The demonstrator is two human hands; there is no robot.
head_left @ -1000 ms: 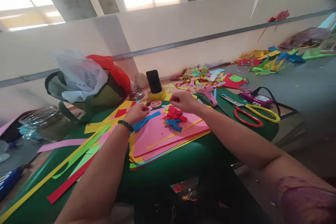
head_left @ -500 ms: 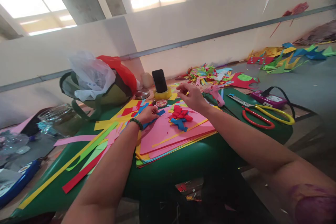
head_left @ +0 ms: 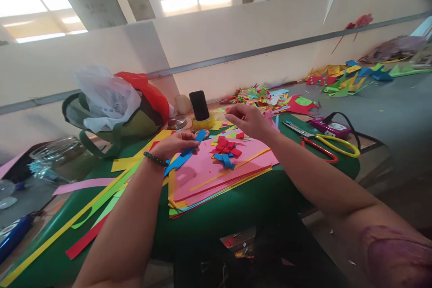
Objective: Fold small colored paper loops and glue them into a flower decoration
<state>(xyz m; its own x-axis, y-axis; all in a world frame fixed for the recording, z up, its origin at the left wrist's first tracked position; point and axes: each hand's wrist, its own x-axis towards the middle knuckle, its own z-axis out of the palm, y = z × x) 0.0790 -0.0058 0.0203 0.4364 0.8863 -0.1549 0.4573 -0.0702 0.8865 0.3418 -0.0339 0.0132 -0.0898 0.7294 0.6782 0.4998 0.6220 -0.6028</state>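
My left hand [head_left: 177, 144] grips a blue paper strip [head_left: 184, 158] between thumb and fingers, at the left side of a stack of coloured paper [head_left: 219, 186] with pink on top. On that stack lies a folded paper piece of red and blue strips [head_left: 227, 153]. My right hand [head_left: 248, 119] hovers above the stack's far right side, its fingers loosely bent and nothing visible in them. Behind it a pink glue gun [head_left: 270, 119] is mostly hidden.
Scissors [head_left: 320, 140] with red and yellow handles lie at right beside a purple device [head_left: 329, 127]. A phone [head_left: 199, 105] leans on a yellow tape roll [head_left: 204, 122]. A bag [head_left: 135, 123] stands at back left. Long paper strips [head_left: 77, 213] cover the left side.
My left hand has lifted the blue strip, which now shows past its fingers. My right hand stays nearly in place over the stack. The whole view has shifted slightly.
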